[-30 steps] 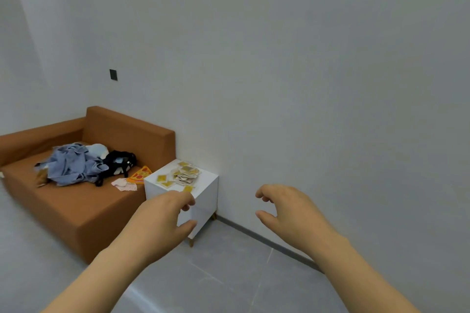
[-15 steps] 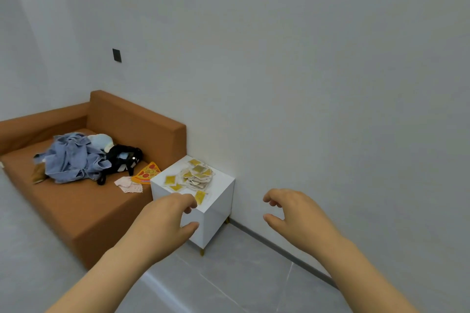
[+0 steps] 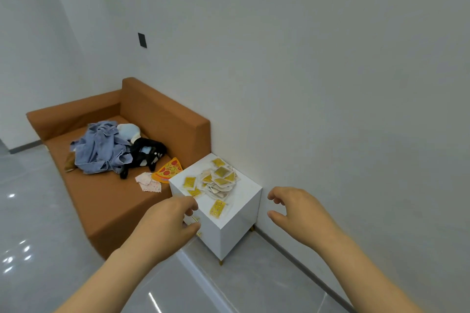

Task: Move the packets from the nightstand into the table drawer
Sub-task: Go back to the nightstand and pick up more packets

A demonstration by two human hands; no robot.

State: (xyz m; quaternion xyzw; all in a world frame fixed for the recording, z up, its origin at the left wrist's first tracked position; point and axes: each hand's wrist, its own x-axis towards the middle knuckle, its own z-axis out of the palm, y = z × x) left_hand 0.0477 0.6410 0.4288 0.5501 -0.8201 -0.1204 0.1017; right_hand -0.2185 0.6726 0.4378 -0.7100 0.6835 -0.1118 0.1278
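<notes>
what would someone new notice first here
The heap of yellow and white packets on the white nightstand by the wall draws the eye first. Beside it stands an orange sofa with a pile of blue and black clothes on its seat. In the foreground, the left hand and right hand reach out empty, fingers loosely curled.

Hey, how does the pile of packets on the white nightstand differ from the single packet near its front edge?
The pile is many packets overlapping in a loose heap; the single packet lies flat by itself. The pile mixes yellow faces with pale ones; the single packet shows a yellow face. Both rest on the nightstand, touched by neither the left hand nor the right hand.
</notes>
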